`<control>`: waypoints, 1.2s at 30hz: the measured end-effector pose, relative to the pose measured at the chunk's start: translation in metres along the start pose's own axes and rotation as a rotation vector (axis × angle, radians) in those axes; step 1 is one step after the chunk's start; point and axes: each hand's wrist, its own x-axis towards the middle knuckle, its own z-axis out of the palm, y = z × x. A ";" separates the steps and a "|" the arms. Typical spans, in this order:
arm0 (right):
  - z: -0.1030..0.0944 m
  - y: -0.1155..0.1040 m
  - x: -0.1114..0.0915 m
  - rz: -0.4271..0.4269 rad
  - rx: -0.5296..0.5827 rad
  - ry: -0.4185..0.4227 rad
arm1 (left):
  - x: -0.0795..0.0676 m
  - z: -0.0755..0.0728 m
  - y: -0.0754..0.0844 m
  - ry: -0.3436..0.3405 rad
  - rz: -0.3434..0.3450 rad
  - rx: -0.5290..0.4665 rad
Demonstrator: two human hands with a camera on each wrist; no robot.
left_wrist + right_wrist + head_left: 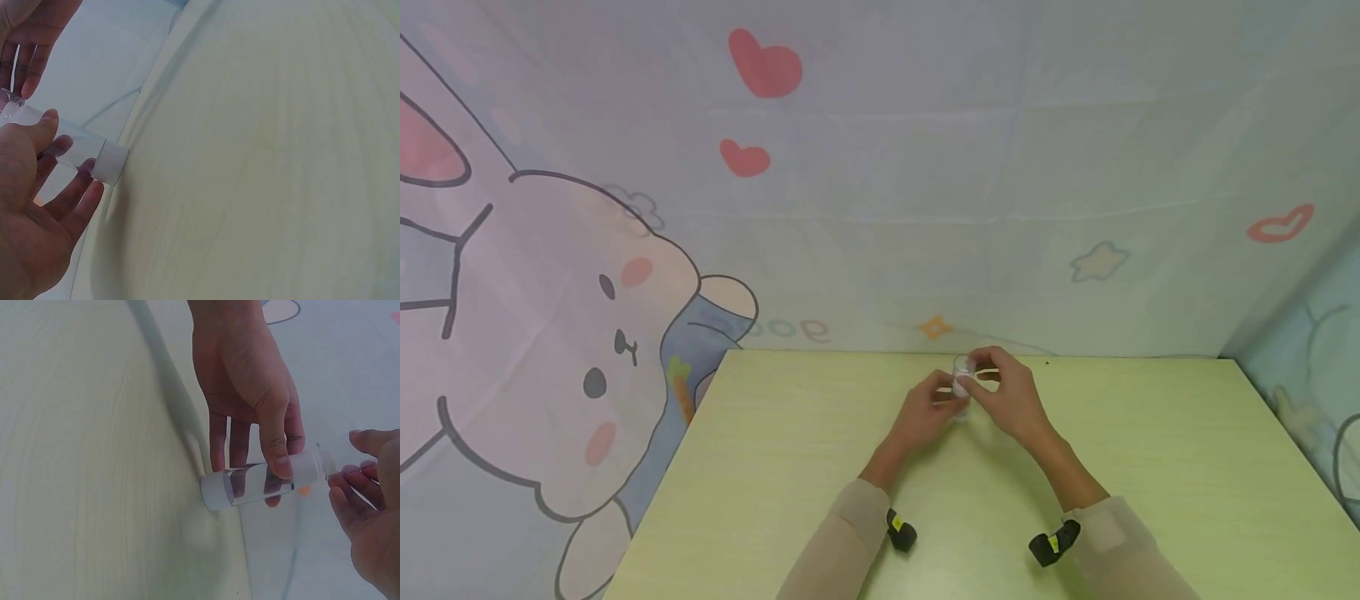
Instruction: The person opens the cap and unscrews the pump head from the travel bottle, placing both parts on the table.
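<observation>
A slim bottle [962,387] stands upright near the table's far edge, between the two hands. The right wrist view shows its clear body [250,490], white base [215,491] and white collar [305,467]. My left hand [923,414] grips it round the body, with the thumb on one side and fingers behind. At the bottle's top, my right hand [1013,398] pinches a clear cap [7,97] between thumb and fingers. Part of that cap is hidden or cut off by the left wrist view's edge. The base meets the tabletop.
The pale wood-grain table [775,467] ends at a fabric backdrop [880,275] printed with a rabbit and hearts. Another hanging cloth [1315,350] borders the right side. Black wrist cameras [901,533] sit at both cuffs, low over the table.
</observation>
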 end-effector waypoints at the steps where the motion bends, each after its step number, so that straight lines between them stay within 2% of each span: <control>1: 0.000 0.000 0.000 -0.003 0.003 0.001 | 0.000 0.001 0.001 0.004 -0.004 0.003; 13: -0.005 -0.002 0.003 -0.007 -0.007 0.009 | 0.005 -0.001 -0.003 0.006 0.000 0.004; 28: -0.008 -0.004 0.000 0.001 -0.013 0.021 | 0.000 0.004 -0.001 0.024 -0.001 0.007; 36: -0.010 -0.004 0.000 -0.002 -0.009 0.025 | 0.000 0.005 0.003 0.028 -0.023 -0.002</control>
